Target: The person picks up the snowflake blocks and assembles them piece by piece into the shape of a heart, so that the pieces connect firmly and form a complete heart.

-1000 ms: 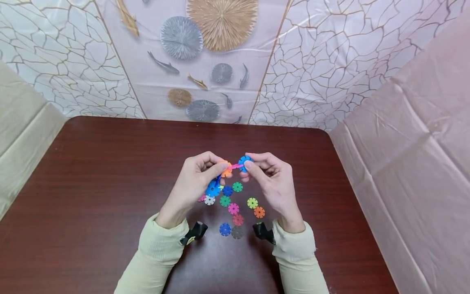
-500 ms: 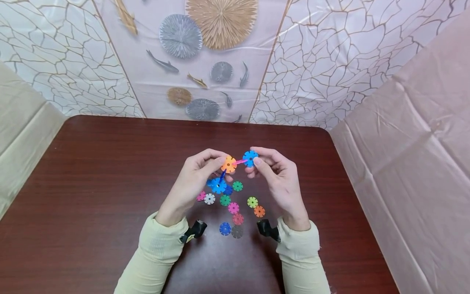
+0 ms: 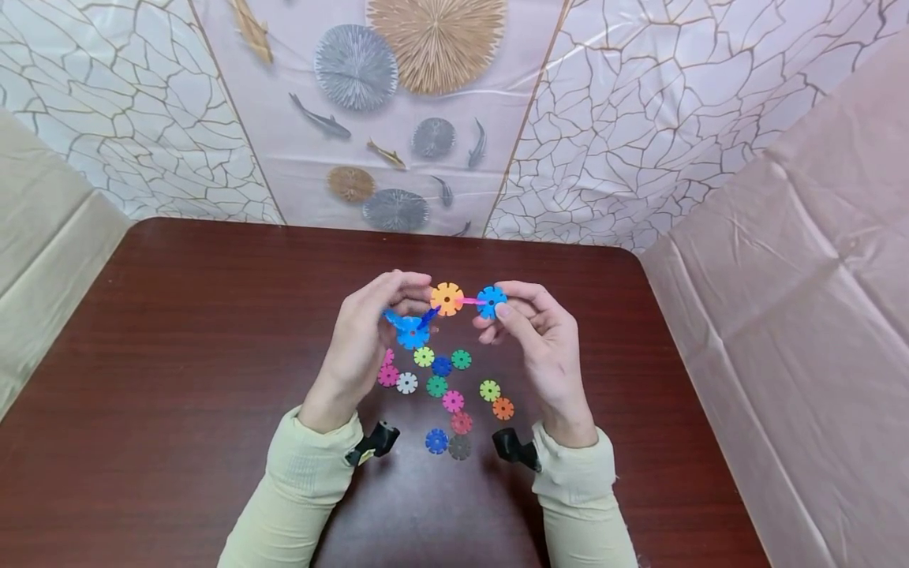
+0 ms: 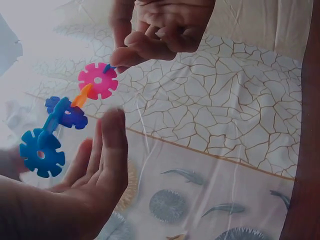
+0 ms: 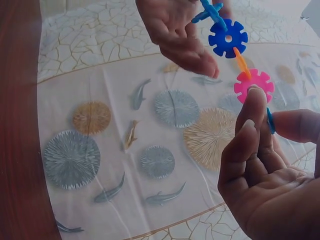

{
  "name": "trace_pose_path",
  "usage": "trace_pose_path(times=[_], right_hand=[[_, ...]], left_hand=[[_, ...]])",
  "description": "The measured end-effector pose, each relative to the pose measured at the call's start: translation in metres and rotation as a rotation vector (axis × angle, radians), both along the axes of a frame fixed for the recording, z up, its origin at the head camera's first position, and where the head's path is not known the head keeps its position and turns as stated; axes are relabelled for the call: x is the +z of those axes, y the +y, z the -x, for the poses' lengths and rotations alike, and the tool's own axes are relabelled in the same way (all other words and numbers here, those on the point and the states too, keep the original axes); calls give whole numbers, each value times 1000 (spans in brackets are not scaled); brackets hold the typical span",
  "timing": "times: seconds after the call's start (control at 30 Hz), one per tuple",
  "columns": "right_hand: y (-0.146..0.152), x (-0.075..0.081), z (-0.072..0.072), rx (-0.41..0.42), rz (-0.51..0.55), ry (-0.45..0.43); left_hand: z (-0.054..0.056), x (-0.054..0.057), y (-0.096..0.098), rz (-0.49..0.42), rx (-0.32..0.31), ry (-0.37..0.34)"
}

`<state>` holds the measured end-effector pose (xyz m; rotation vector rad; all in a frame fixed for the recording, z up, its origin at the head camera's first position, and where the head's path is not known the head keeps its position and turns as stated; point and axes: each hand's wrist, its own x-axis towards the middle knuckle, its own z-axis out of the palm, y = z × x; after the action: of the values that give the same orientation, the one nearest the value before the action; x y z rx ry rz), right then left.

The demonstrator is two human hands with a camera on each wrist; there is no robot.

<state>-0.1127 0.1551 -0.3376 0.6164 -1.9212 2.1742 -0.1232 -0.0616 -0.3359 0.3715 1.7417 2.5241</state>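
Note:
A chain of interlocking notched plastic discs is held above the table. My right hand (image 3: 543, 355) pinches the light blue disc (image 3: 491, 302) at its right end between thumb and fingers. From there run a pink disc (image 4: 98, 80), an orange disc (image 3: 447, 300), a dark blue disc (image 5: 228, 38) and light blue discs (image 4: 42, 153) toward the left. My left hand (image 3: 362, 339) is beside the chain's left part, fingers extended and apart from the orange disc. Whether its thumb touches the light blue discs is hidden.
Several loose notched discs lie on the brown table (image 3: 177, 355) beneath the hands, including a white disc (image 3: 407, 383), a yellow disc (image 3: 489, 390) and a grey disc (image 3: 459, 447). Patterned sheeting (image 3: 341, 158) stands behind the table, with a beige cloth wall (image 3: 781, 315) at the right.
My left hand has let go of the orange disc, its fingers straightening. My right hand has moved slightly up and right with the chain, which now spans more openly between the hands.

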Motion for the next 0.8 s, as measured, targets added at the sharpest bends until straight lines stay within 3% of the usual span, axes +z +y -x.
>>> trace_pose_path(times=[0.1,0.2,0.27,0.4,0.47,0.63,0.8], right_hand=[[0,1,-1,11,5,-6],[0,1,-2,29,-9,-19],[1,1,-3,37,-33,-29],[1,1,-4,60,-85,-58],[1,1,-5,71,-105,-70],[-2,0,-5,95,-138,-57],[-6,-2,-4,123,-128,-46]], left_hand=[[1,0,-1,-121,-12,25],[2,-1,-3,-152,-44,21],[3,-1,-5,-115,-94,0],[2,-1,-4,65,-206,-39],[1,-1,-1,146,-233,-46],[0,-2,4,194,-243,-61],[-2,-1,4,203,-214,-54]])
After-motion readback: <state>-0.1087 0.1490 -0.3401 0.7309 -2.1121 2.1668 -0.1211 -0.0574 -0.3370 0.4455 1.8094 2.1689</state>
